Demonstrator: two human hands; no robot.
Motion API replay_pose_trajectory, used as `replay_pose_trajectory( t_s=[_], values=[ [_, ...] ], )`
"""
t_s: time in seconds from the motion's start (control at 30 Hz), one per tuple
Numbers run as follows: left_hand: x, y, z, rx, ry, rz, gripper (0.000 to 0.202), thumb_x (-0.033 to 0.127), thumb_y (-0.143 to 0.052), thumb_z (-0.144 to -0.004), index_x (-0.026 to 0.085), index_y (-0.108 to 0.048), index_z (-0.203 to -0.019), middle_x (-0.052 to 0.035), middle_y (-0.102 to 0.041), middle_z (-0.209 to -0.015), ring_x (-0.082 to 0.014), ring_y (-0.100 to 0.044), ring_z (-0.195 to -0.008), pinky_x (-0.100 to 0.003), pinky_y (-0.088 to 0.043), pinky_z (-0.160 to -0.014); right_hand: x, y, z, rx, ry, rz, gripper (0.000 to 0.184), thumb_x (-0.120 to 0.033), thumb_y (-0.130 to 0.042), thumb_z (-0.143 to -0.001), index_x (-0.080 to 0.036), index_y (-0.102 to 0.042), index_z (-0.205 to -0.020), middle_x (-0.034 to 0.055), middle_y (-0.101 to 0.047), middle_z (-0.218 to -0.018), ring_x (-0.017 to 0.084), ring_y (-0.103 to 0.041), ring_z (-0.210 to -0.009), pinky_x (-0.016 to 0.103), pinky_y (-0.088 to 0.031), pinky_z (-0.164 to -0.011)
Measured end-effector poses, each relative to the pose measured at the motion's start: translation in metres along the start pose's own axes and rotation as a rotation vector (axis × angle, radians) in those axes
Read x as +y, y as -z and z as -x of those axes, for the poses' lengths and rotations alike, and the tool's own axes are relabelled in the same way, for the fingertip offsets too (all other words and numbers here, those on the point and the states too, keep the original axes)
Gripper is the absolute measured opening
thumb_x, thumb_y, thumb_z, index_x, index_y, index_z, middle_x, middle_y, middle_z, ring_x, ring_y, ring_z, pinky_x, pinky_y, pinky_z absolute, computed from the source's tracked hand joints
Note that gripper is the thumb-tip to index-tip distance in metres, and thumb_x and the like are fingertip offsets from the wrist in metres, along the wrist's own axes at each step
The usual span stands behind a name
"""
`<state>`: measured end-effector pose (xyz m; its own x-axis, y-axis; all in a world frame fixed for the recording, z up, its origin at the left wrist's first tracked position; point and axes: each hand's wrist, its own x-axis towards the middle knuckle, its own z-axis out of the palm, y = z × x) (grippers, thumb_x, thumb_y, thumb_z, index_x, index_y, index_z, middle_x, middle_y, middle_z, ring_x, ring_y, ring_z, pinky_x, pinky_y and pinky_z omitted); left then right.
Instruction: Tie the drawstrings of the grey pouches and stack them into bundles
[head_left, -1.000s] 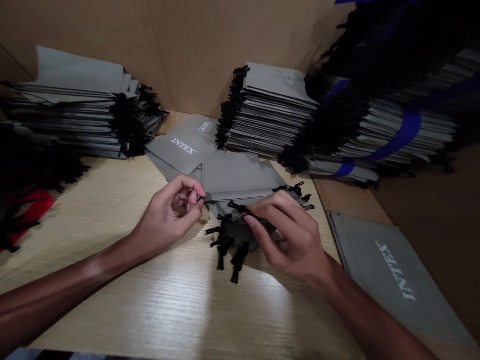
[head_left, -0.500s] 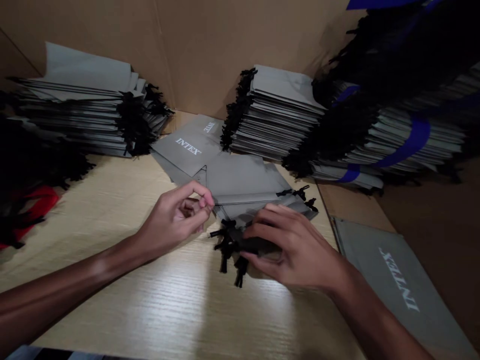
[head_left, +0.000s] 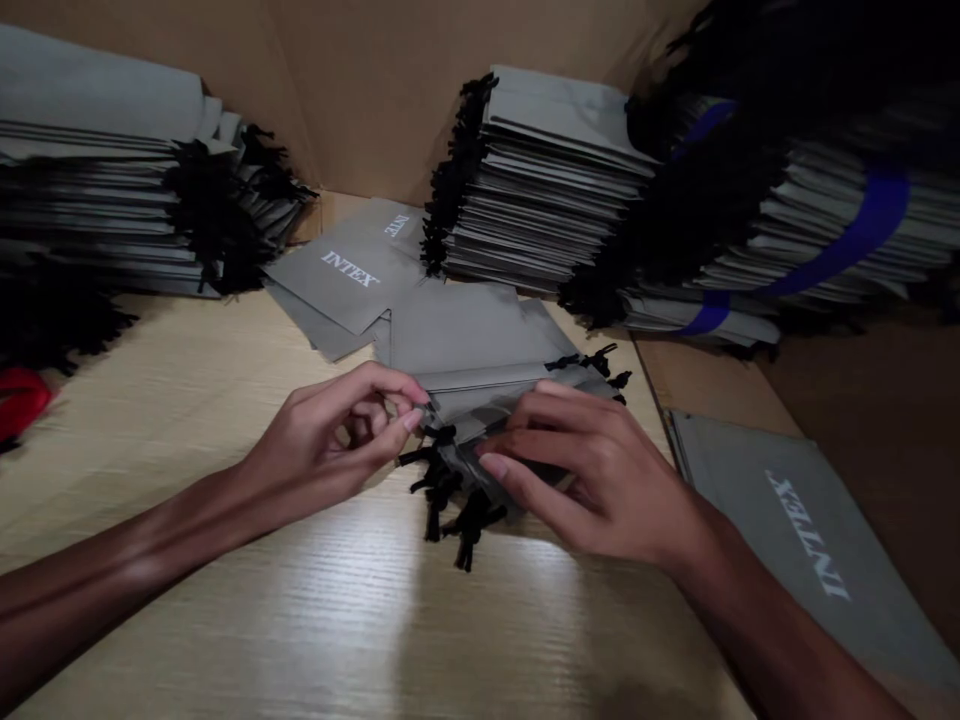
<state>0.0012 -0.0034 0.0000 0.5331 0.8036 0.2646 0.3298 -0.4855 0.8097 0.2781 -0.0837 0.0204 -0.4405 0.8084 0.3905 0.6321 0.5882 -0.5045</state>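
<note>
A small pile of grey drawstring pouches (head_left: 480,360) lies on the light wooden tabletop (head_left: 300,620), their black cord ends (head_left: 450,490) fanned toward me. My left hand (head_left: 337,430) is closed in a pinch at the pile's near left corner, thumb and forefinger pressed together at a pouch edge. My right hand (head_left: 592,470) rests on the pile's near right side, fingers curled down over the pouches and cords. Two loose pouches printed INTEX (head_left: 349,270) lie just behind the pile.
Tall stacks of grey pouches stand at the left (head_left: 97,190), the back centre (head_left: 547,190) and the right, the last bound with blue bands (head_left: 825,230). One INTEX pouch (head_left: 795,560) lies at the right. Cardboard walls (head_left: 360,80) close the back. Something red (head_left: 19,400) shows at far left.
My right hand went from pinching a black cord to lying on the pile. The left hand stayed pinched at the corner. The view shifted slightly upward.
</note>
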Motion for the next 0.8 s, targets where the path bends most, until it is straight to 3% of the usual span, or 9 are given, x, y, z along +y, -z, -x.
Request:
replay_pose_trajectory(
  t_s=[0.23,0.37,0.47,0.57,0.67,0.8],
  values=[
    [-0.002,0.001,0.010,-0.083,-0.233,-0.080,0.021,0.022,-0.076,-0.104,0.031,-0.081,-0.122,0.0052,-0.076,-0.075,-0.0076,-0.056,-0.048,-0.020,-0.042,-0.049,0.002,-0.003,0.000,-0.042,-0.029,0.131,0.032,-0.037,-0.059,-0.119,-0.019,-0.081,-0.135,0.0066,-0.080,-0.100,0.023,-0.072,-0.092,0.036,-0.052,-0.075],
    [0.004,0.005,0.011,-0.159,-0.213,-0.076,0.022,0.025,-0.076,-0.106,0.031,-0.079,-0.127,0.0100,-0.064,-0.059,-0.0095,-0.057,-0.047,-0.020,-0.044,-0.052,0.004,-0.002,0.000,0.085,0.042,0.130,0.023,-0.030,-0.067,-0.117,-0.020,-0.084,-0.127,0.0053,-0.083,-0.096,0.019,-0.076,-0.079,0.032,-0.056,-0.070],
    [0.003,0.006,0.010,-0.195,-0.191,-0.070,0.019,0.026,-0.078,-0.104,0.031,-0.081,-0.122,0.0127,-0.053,-0.055,-0.0084,-0.047,-0.043,-0.019,-0.038,-0.048,0.000,0.005,0.001,0.160,0.021,-0.039,0.014,-0.027,-0.075,-0.112,-0.024,-0.087,-0.119,0.0015,-0.087,-0.094,0.016,-0.078,-0.073,0.028,-0.058,-0.066],
    [-0.001,0.003,0.009,-0.192,-0.203,-0.074,0.015,0.024,-0.078,-0.102,0.031,-0.079,-0.115,0.0151,-0.037,-0.055,-0.0076,-0.035,-0.044,-0.016,-0.032,-0.048,-0.005,0.011,0.002,-0.022,-0.126,-0.286,0.013,-0.033,-0.090,-0.102,-0.026,-0.090,-0.113,-0.0050,-0.082,-0.078,0.012,-0.070,-0.059,0.026,-0.051,-0.056],
    [-0.005,-0.001,0.010,-0.164,-0.176,-0.074,0.013,0.020,-0.076,-0.102,0.029,-0.076,-0.111,0.0155,-0.030,-0.059,-0.0086,-0.027,-0.048,-0.016,-0.030,-0.050,-0.009,0.013,0.001,-0.298,-0.265,-0.379,0.031,-0.029,-0.104,-0.084,-0.029,-0.091,-0.113,-0.0105,-0.071,-0.064,0.010,-0.061,-0.052,0.024,-0.043,-0.050],
    [-0.009,-0.003,0.013,-0.150,-0.161,-0.103,0.007,0.021,-0.075,-0.102,0.026,-0.071,-0.106,0.0152,-0.031,-0.062,-0.0086,-0.029,-0.050,-0.018,-0.032,-0.052,-0.011,0.010,0.001,-0.373,-0.280,-0.240,0.033,-0.013,-0.098,-0.085,-0.031,-0.091,-0.112,-0.0085,-0.080,-0.080,0.011,-0.069,-0.063,0.024,-0.047,-0.059]
  ],
)
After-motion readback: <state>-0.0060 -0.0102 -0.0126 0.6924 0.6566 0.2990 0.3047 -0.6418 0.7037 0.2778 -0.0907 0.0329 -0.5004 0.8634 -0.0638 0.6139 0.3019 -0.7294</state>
